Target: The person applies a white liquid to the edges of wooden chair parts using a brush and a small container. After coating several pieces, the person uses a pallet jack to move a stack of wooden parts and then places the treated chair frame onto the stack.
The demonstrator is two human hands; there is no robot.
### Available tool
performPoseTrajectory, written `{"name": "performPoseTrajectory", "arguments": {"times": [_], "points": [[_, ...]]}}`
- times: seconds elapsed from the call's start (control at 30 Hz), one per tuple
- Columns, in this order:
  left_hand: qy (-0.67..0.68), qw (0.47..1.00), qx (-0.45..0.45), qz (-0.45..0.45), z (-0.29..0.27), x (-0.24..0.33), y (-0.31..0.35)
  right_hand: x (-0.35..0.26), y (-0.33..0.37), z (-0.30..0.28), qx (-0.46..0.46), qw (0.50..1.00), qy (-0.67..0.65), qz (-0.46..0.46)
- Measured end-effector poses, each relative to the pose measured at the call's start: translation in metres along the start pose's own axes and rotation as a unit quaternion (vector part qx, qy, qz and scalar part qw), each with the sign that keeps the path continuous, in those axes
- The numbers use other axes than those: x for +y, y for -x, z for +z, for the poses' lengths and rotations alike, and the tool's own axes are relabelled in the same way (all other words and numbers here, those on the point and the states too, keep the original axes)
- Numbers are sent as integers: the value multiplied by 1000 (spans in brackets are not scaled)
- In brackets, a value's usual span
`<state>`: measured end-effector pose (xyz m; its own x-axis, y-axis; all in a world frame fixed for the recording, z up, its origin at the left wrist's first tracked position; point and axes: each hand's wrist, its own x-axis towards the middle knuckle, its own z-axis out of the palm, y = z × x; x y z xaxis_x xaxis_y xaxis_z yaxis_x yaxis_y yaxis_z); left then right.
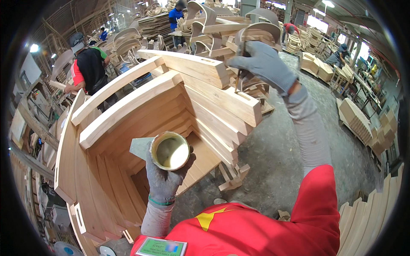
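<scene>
My left hand (164, 177), in a grey glove, holds a round tin (170, 150) of pale glue, open side up, over a tall stack of curved wooden chair parts (141, 123). My right hand (262, 62), also gloved, grips a thin stick or brush (237, 79) pointing down. Its tip is at a slot in the end of an upper wooden piece (232, 102). A second slotted piece (200, 66) lies just behind it.
A person in a red and black shirt (87, 68) works at the far left behind the stack. More people stand farther back among piles of curved wood (213, 25). Stacked timber (356, 121) lies on the concrete floor at right. More curved pieces (367, 222) are at lower right.
</scene>
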<state>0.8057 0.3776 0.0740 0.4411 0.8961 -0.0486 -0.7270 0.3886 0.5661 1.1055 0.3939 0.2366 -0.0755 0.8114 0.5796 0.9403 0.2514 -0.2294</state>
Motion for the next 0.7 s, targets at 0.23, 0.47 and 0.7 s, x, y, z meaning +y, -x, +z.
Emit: {"name": "performPoseTrajectory", "arguments": {"times": [0.23, 0.47, 0.7], "points": [[-44, 998, -17, 28, 3, 5, 6, -11, 70, -47, -48, 982, -180, -6], [-513, 774, -19, 372, 1, 24, 20, -59, 73, -29, 55, 957, -283, 42], [-241, 900, 26, 363, -6, 40, 60, -118, 68, 65, 43, 820, -571, -4]]}}
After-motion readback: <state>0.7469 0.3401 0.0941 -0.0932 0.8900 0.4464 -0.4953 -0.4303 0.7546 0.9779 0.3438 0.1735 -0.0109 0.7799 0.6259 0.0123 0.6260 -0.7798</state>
